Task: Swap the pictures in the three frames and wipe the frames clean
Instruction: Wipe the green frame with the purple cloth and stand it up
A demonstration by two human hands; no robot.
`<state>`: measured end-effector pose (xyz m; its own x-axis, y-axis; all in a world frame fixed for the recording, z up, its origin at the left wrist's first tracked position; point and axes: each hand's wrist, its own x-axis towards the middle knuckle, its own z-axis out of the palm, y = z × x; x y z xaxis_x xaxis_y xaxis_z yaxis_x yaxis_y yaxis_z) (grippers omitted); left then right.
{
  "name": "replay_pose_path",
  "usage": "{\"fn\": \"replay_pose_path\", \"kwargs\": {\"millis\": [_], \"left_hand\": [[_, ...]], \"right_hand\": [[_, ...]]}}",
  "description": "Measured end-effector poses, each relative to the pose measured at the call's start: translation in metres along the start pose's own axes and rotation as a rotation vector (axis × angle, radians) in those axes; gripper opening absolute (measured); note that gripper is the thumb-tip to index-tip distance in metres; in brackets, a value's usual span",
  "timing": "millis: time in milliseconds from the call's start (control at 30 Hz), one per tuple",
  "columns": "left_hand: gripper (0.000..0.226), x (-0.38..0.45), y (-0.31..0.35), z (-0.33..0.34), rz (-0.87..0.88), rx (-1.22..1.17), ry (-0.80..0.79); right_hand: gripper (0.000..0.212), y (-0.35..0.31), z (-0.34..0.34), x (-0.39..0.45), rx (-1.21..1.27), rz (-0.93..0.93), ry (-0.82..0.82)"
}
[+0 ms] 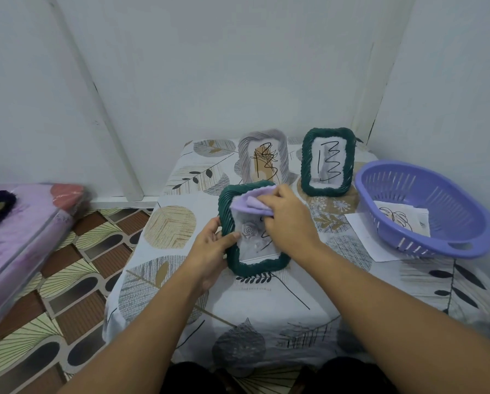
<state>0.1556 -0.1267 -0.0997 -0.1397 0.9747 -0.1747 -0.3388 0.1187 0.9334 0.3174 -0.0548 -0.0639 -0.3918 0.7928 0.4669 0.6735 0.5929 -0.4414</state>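
Note:
A dark green woven frame [255,265] with a grey rose picture is tilted up over the table's middle. My left hand [212,248] grips its left edge, thumb on the glass. My right hand [288,216] holds a lilac cloth [251,201] pressed against the frame's upper glass. Behind stand a grey frame [245,163] and a second dark green frame [306,172], both upright with black line drawings.
A lilac plastic basket [442,223] at the right holds sheets with a leaf drawing. A white paper [366,234] lies partly under it. The table [266,302] has a leaf-print cloth. White walls close the back and right. A purple-covered bed [19,231] stands at the left.

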Motion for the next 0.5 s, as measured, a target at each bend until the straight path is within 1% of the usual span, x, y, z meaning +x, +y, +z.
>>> {"fn": "replay_pose_path", "kwargs": {"millis": [133,200,333,433,500], "left_hand": [[0.030,0.000,0.001,0.002,-0.004,-0.010,-0.001],[0.030,0.000,0.001,0.002,-0.006,-0.018,0.001],[0.028,0.001,0.000,0.001,-0.008,-0.020,-0.003],[0.027,0.001,-0.001,-0.001,-0.006,-0.012,-0.007],[0.029,0.001,-0.002,-0.002,-0.004,-0.013,0.001]], "right_hand": [[0.033,0.007,-0.009,0.013,0.168,0.194,0.005],[0.029,0.009,-0.011,0.015,0.215,0.242,0.013],[0.025,0.010,-0.009,0.014,0.194,0.218,0.008],[0.036,0.006,-0.005,0.012,0.098,0.156,-0.013],[0.042,-0.001,0.001,0.007,0.058,0.091,-0.060]]}}
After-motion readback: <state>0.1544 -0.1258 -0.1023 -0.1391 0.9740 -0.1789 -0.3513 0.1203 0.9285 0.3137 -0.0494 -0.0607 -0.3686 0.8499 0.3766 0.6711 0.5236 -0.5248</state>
